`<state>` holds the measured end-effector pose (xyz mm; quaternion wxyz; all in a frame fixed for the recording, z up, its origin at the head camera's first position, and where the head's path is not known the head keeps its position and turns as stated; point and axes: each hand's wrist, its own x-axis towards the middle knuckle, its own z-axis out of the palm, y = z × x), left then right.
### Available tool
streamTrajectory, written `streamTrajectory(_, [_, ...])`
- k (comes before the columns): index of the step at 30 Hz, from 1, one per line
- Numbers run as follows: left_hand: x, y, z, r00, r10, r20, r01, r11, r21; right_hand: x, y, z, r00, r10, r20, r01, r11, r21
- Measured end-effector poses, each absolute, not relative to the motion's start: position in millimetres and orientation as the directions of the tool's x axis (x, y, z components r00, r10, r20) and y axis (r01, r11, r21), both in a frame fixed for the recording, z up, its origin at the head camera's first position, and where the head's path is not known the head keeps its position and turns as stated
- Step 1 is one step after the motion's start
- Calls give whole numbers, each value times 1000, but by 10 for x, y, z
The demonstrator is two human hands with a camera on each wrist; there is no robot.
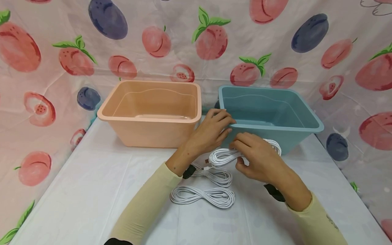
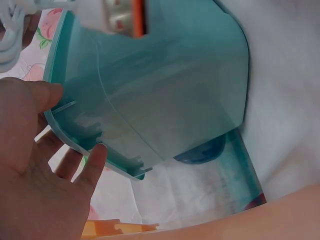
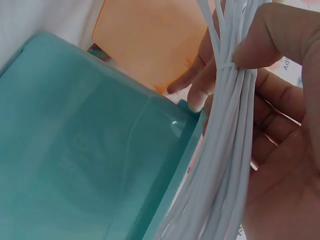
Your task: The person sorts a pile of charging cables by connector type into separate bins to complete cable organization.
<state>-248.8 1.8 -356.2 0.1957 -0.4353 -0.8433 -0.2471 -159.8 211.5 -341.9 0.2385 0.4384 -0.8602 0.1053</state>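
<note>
My right hand [image 1: 257, 158] pinches a coiled white USB cable [image 1: 222, 157] in front of the teal bin [image 1: 275, 128]. In the right wrist view, thumb and fingers close round the middle of that cable bundle [image 3: 227, 125], where a tie gathers it. My left hand [image 1: 211, 132] grips the teal bin's near left corner, fingers over the rim and thumb below it. The left wrist view shows this hold on the bin [image 2: 170, 75], with a blurred USB plug [image 2: 120, 17] close to the camera.
A peach-coloured bin [image 1: 150, 119] stands left of the teal one. Two more coiled white cables lie on the white tablecloth: one coil [image 1: 217, 177] beside the left wrist, another coil [image 1: 203, 197] nearer the front. A fruit-print cloth [image 1: 183, 41] hangs behind.
</note>
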Motion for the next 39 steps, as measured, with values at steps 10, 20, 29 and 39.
streamTrajectory(10, [-2496, 19, -3567, -537, 642, 547, 837, 485, 253, -1616, 2183, -3337, -468, -674, 572, -798, 600, 54])
streamTrajectory(20, [-2480, 3, -3552, -548, 652, 524, 832, 485, 267, -1620, 2223, -3285, -481, -645, 594, -786, 617, 34])
streamTrajectory(29, [-2487, 13, -3553, -537, 654, 533, 838, 484, 252, -1625, 2301, -3255, -500, -605, 619, -754, 656, 32])
streamTrajectory(39, [-2477, 21, -3547, -545, 654, 525, 831, 505, 234, -1659, 2348, -3226, -496, -577, 649, -733, 679, 44])
